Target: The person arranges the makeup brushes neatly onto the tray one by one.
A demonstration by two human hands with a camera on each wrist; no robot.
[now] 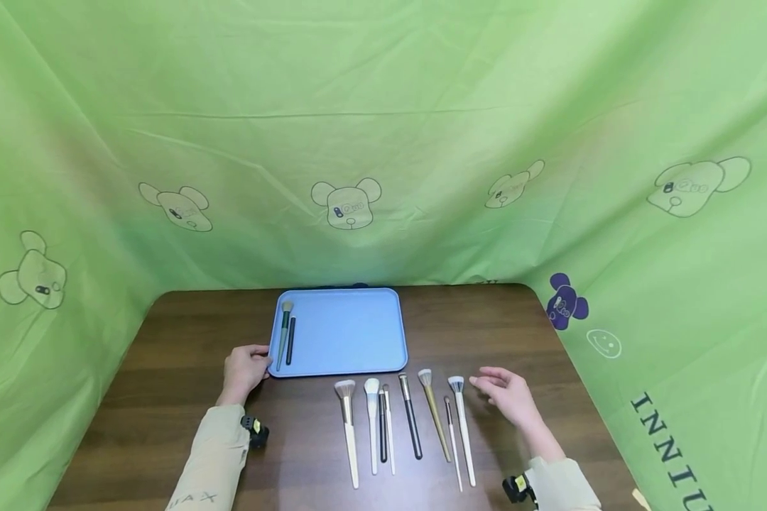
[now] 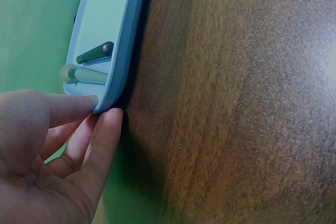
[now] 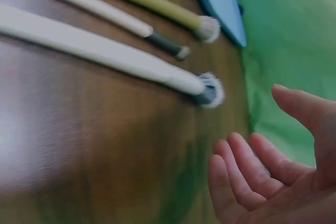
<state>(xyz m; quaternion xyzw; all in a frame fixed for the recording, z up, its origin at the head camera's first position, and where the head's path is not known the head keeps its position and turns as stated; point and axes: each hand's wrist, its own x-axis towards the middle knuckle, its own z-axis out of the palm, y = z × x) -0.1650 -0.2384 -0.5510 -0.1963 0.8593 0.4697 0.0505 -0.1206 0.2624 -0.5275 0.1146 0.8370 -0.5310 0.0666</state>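
Pale sleeves are sitting nearest my camera. I'm seeing the left hand pinching the near left corner of the blue tray, which is holding two brushes along its left side. Eight more brushes are lying nearer me on the table; beside the rightmost, the right hand is hovering, fingers loosely spread.

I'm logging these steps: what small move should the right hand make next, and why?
Probably pinch the nearest white-handled brush: the right hand is empty and close to its bristle end, while the left hand holds the blue tray, where two brushes lie.
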